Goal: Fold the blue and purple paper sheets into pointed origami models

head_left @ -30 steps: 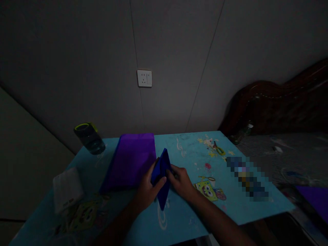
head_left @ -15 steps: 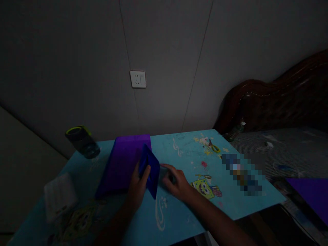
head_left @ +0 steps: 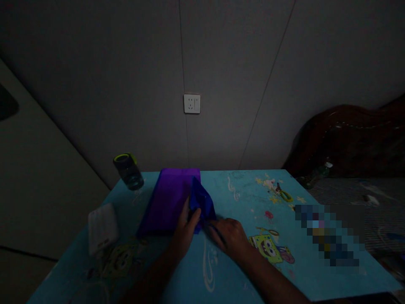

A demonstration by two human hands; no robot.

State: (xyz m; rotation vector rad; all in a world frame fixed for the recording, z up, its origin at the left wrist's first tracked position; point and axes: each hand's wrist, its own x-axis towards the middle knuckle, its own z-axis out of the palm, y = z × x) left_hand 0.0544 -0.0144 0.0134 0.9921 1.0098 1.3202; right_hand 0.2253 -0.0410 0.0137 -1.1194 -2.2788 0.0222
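Folding a dark blue paper piece (head_left: 201,203) with both my hands.
My left hand (head_left: 186,231) pinches the blue piece's lower edge; my right hand (head_left: 230,236) presses flat beside it on the surface (head_left: 240,270). The piece overlaps the purple paper stack (head_left: 172,198); a glass jar (head_left: 128,171) stands left of that stack.

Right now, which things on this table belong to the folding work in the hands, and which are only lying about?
In use:
- blue folded paper, held up by the left hand
- right hand, touching its lower edge
- purple paper stack, just behind

Lying about:
- glass jar with yellow-green rim
- white packet
- wall socket
- cartoon-printed table
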